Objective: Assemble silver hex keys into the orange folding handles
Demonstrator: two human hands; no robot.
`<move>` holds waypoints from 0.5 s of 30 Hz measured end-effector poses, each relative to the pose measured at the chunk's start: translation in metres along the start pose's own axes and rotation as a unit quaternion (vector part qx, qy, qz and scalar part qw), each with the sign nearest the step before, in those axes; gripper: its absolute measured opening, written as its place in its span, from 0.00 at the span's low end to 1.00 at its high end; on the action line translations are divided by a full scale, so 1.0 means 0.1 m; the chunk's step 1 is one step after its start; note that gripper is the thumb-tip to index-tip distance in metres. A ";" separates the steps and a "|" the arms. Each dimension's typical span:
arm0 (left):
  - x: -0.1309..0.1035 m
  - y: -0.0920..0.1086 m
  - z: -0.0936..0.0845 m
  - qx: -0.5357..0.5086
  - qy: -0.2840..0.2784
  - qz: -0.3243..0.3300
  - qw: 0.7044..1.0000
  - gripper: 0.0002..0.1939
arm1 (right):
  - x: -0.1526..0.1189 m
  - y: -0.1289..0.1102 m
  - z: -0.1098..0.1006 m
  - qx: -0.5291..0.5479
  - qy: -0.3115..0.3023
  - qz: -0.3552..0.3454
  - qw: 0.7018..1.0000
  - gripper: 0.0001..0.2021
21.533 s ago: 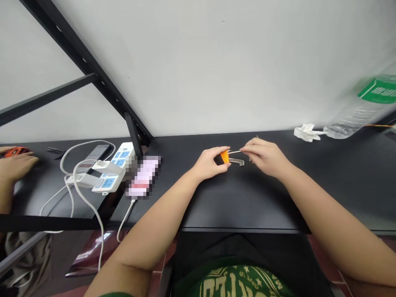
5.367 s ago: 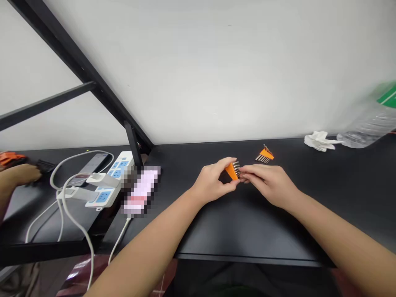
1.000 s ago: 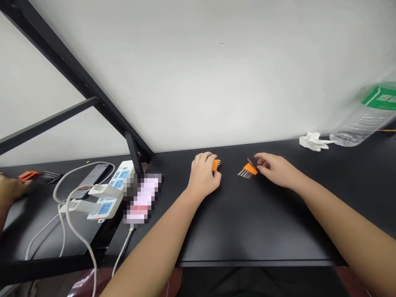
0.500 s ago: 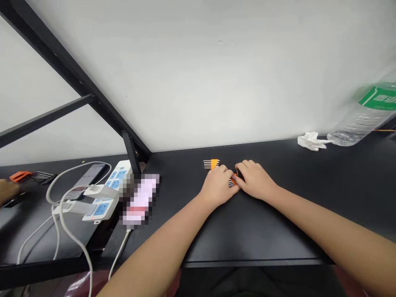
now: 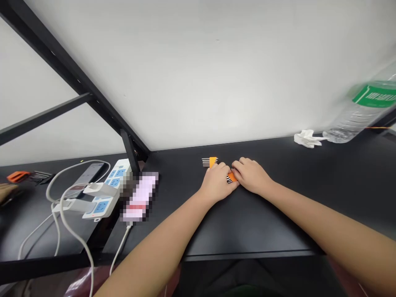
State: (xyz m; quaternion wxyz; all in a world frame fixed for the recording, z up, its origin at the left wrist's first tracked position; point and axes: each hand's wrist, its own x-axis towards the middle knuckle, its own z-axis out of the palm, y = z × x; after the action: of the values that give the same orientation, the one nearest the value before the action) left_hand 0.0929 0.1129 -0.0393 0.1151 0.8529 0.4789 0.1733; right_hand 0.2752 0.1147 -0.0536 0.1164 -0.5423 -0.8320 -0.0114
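Note:
My left hand (image 5: 217, 181) is closed on the black table (image 5: 262, 231), its fingers bent around an orange piece with dark and light stripes (image 5: 231, 177). My right hand (image 5: 250, 175) touches the right end of that same piece, fingers curled and close together. The hands nearly meet, and much of the piece is hidden under them. Just behind my left fingers lies another orange piece with thin metal-like rods (image 5: 213, 161) sticking out to its left.
At left are a white power strip (image 5: 116, 181) with plugs and cables, a charging phone (image 5: 142, 196) and another phone (image 5: 88, 177). A person's hand (image 5: 6, 193) is at the far left. Crumpled tissue (image 5: 307, 139) and a large bottle (image 5: 355, 119) stand at the back right.
My right hand has shifted slightly left, and a dark gap by its thumb no longer shows. More of the orange end is visible. The view has moved a little.

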 end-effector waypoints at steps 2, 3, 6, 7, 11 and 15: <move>-0.01 0.02 0.00 0.014 0.001 -0.001 1.000 0.14 | 0.00 -0.01 -0.02 -0.021 0.000 0.014 1.000 0.11; -0.01 0.02 -0.01 0.020 0.001 -0.003 1.000 0.14 | 0.00 -0.01 -0.03 -0.029 -0.002 0.021 0.999 0.10; -0.02 0.04 -0.02 0.026 0.001 -0.008 1.000 0.15 | -0.01 0.04 -0.06 -0.045 -0.010 0.034 0.998 0.09; -0.03 0.05 -0.02 0.025 0.001 -0.007 1.000 0.16 | -0.02 0.07 -0.07 -0.050 -0.013 0.037 0.998 0.10; -0.03 0.05 -0.02 0.023 -0.004 -0.012 1.000 0.16 | -0.06 0.27 -0.07 -0.066 -0.020 0.064 0.996 0.12; -0.03 0.06 -0.03 0.031 -0.010 -0.016 0.999 0.16 | -0.08 0.49 -0.03 -0.056 -0.016 0.103 0.993 0.17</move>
State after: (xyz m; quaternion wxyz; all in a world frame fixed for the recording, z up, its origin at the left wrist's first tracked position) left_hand 0.0948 0.1075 -0.0354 0.0967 0.8498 0.4967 0.1477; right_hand 0.3232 0.1268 -0.0578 0.0734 -0.6310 -0.7714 -0.0372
